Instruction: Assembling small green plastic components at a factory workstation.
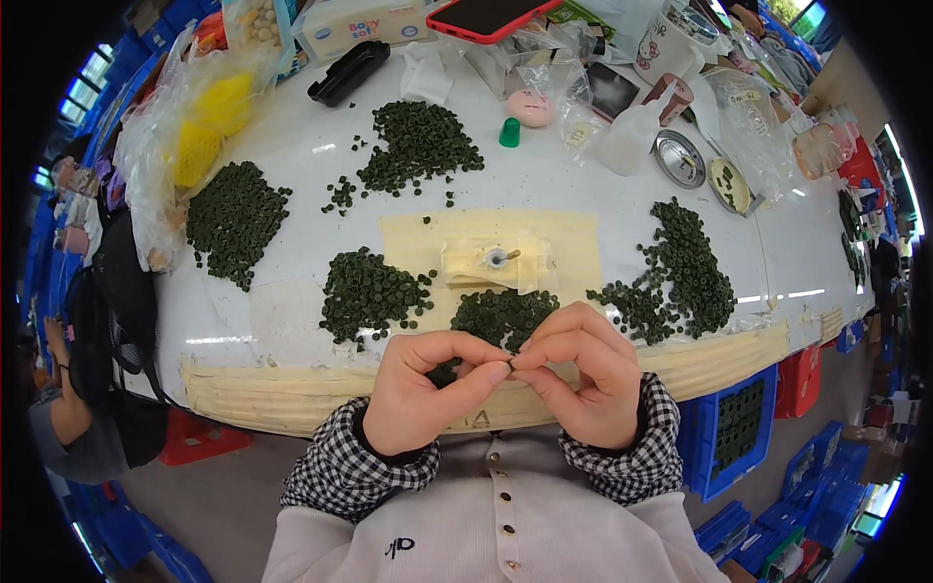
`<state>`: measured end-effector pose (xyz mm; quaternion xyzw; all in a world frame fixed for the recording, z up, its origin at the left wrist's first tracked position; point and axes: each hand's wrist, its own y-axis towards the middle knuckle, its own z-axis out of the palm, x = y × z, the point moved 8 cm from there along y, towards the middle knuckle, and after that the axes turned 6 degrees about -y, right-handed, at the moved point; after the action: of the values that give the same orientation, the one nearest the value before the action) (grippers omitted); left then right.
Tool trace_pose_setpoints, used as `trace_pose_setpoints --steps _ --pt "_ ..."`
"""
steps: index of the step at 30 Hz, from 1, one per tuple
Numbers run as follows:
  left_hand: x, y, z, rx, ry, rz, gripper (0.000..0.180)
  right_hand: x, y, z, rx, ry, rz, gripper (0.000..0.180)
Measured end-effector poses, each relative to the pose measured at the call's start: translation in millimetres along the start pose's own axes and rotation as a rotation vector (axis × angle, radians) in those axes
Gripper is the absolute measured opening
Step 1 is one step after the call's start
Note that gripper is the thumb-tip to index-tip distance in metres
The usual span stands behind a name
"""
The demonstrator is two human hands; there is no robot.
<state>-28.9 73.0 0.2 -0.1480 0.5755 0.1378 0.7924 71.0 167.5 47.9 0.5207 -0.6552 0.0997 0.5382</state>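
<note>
"Green bit point(510, 366), dark and tiny: where've you got it?"

"Smack between the hands on my feed. Left hand point(416, 391) and right hand point(591, 381) both look pinched narrow on it, fingertips nearly meeting. Can't tell its long axis, tbh."

"Which one's nearer the loose pile point(505, 313)?"

"Kinda even, I'd say. It's just beyond the fingertips on the surface point(573, 185), with the peg point(505, 257) straight past it."
</note>
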Motion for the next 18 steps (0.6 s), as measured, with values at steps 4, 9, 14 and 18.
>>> trace_pose_setpoints --steps 4,9,14,18 --pt "-2 -1 0 -0.008 0.029 0.032 0.01 -3 1 1 0.005 0.066 0.016 0.017" --pt "-3 -2 1 -0.026 0.042 0.051 0.009 -10 -2 3 0.016 0.163 0.078 0.016" --pt "-4 -2 0 -0.044 0.069 0.076 0.009 -12 -3 4 0.028 0.16 0.085 0.016" --pt "-3 -2 0 -0.035 0.089 0.075 0.008 -12 -3 6 0.04 0.176 0.085 0.015"
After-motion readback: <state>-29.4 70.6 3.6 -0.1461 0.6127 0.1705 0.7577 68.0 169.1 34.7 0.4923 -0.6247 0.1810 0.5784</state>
